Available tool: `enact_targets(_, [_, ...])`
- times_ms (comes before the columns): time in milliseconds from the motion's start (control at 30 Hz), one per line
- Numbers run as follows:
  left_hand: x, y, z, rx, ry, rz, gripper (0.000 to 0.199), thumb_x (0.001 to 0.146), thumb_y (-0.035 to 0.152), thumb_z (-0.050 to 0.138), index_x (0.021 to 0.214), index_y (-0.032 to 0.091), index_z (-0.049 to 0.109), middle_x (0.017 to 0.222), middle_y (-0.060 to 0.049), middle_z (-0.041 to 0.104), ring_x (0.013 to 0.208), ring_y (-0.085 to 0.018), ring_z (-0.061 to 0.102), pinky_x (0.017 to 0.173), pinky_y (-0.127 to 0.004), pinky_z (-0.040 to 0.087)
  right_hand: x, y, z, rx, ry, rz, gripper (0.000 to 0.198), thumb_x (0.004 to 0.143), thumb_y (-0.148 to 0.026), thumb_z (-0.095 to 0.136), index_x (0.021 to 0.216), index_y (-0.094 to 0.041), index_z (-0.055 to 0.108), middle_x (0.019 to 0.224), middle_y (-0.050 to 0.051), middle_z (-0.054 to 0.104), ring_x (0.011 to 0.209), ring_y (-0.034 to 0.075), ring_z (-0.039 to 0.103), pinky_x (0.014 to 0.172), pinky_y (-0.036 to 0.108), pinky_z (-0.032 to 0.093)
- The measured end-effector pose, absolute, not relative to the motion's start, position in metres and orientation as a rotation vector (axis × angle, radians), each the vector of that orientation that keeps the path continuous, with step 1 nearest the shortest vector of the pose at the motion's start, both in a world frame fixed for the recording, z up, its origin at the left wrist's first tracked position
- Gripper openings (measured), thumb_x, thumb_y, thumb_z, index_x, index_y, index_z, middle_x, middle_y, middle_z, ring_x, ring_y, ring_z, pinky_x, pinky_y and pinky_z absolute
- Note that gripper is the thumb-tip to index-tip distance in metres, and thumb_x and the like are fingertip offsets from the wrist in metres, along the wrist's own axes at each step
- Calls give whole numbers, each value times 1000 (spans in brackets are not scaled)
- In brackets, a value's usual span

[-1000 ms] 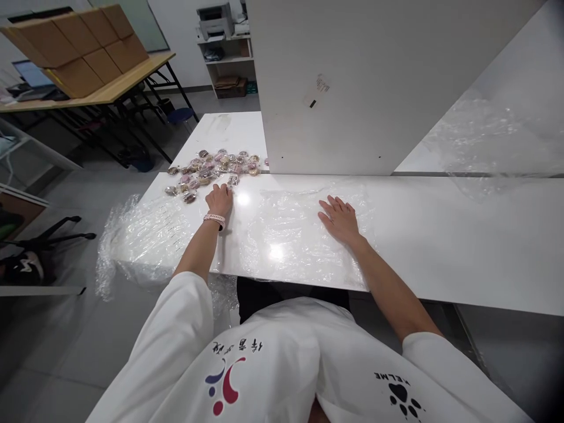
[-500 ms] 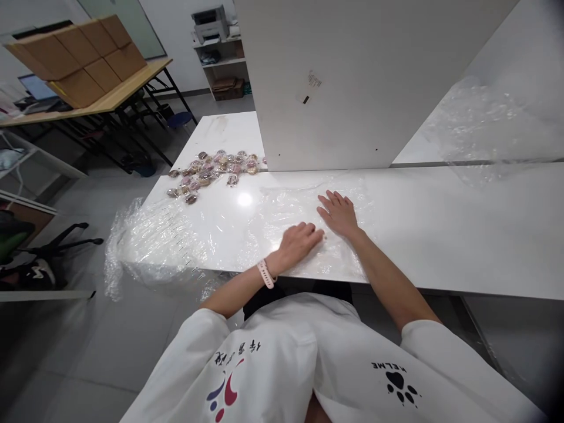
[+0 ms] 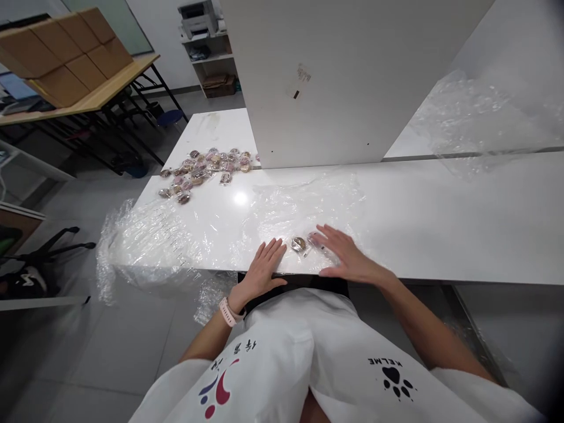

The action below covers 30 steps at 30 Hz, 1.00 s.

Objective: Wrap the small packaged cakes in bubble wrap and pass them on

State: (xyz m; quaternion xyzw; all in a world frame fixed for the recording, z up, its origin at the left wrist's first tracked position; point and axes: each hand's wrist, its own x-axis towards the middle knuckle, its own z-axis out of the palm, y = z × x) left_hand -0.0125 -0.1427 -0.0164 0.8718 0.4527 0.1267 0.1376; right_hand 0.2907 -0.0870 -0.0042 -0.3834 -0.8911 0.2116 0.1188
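On the left, a heap of clear bubble wrap (image 3: 150, 238) covers the near corner of the white table (image 3: 440, 217) and hangs over the near edge; farther back on that side lies a loose pile of small wrapped packets (image 3: 200, 170). Next comes the left hand (image 3: 265, 267), with a pink wristband (image 3: 228, 312) at its wrist: its long fingers lie straight and fairly close together, the thumb stands well out, and it holds nothing that shows. Just right of its fingertips, a round brown packet (image 3: 298, 244) sits on the near part of a thin clear plastic sheet (image 3: 304, 208), and a pinkish packet (image 3: 316, 239) lies close on its right, partly hidden by the right hand (image 3: 346, 255). That hand is spread wide, palm down, thumb toward the near edge; whether its fingers press the pinkish packet or only hover over it, I cannot tell. The step in hand looks like arranging these two packets side by side near the sheet's near edge, one hand on either side. From here, the next move seems to call for light, level fingers that keep the pair together without dragging or creasing the thin sheet beneath them
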Motion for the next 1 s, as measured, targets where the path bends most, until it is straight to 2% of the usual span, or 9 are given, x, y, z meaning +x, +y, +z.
enact_targets(100, [-23, -161, -33, 2484, 1406, 595, 48, 97, 24, 53, 144, 24, 44, 153, -11, 46, 149, -25, 31, 122, -56, 26, 292, -116, -24, -1137, -2590, 509, 74, 91, -66, 51, 155, -33, 32, 164, 5, 26, 150, 30, 24, 119, 54, 23])
enact_targets(233, [-23, -164, -36, 2332, 1437, 827, 16, 96, 27, 55, 106, 25, 67, 131, -8, 67, 134, -24, 53, 115, -54, 40, 294, -134, -39, -1177, -2429, 387, 44, 96, -50, 53, 135, -30, 58, 153, 8, 45, 141, 28, 41, 115, 53, 34])
enact_targets(333, [-23, -158, -24, 2215, 1441, 858, 16, 96, 31, 55, 91, 25, 69, 116, -6, 74, 122, -25, 63, 110, -55, 44, 296, -141, -35, -1170, -2339, 418, 25, 98, -38, 51, 113, -31, 69, 137, 6, 62, 130, 27, 53, 106, 51, 44])
enact_targets(433, [-24, -149, -6, 2139, 1481, 832, 21, 97, 37, 53, 89, 24, 68, 105, -5, 76, 105, -22, 69, 104, -48, 49, 297, -141, -21, -1175, -2256, 517, 26, 99, -33, 46, 95, -28, 71, 124, 5, 69, 122, 25, 58, 100, 46, 48])
enact_targets(533, [-22, -129, 13, 2142, 1583, 646, 32, 99, 45, 49, 82, 23, 64, 82, -3, 74, 78, -20, 68, 79, -37, 53, 297, -124, -3, -1262, -2197, 709, 30, 100, -38, 42, 92, -25, 68, 119, 5, 71, 111, 24, 64, 93, 40, 50])
enact_targets(667, [-14, -91, 23, 2153, 1753, 283, 39, 101, 45, 43, 73, 21, 57, 56, 0, 59, 49, -16, 53, 53, -29, 37, 292, -83, 11, -1526, -2114, 923, 34, 97, -48, 43, 87, -24, 65, 85, 1, 73, 70, 18, 63, 68, 31, 47])
enact_targets(800, [-1, -70, 18, 2352, 1917, 201, 6, 90, 16, 55, 87, 19, 60, 78, -6, 67, 70, -21, 61, 67, -34, 44, 280, -51, 9, -1683, -2145, 908, 31, 91, -49, 54, 76, -22, 61, 73, 1, 69, 66, 17, 60, 61, 28, 41])
enact_targets(900, [10, -78, 15, 2582, 1932, 504, 23, 86, 3, 49, 98, 18, 61, 98, -12, 68, 90, -27, 61, 76, -41, 47, 271, -51, 9, -1689, -2223, 475, 19, 90, -39, 56, 89, -22, 65, 93, 6, 70, 78, 22, 62, 64, 31, 42])
enact_targets(1000, [22, -97, 10, 2657, 1594, 662, 28, 90, 3, 41, 101, 19, 60, 99, -11, 68, 92, -24, 62, 74, -39, 51, 265, -69, 9, -1532, -2289, 18, 19, 95, -25, 49, 96, -20, 67, 100, 11, 68, 92, 27, 59, 75, 38, 44])
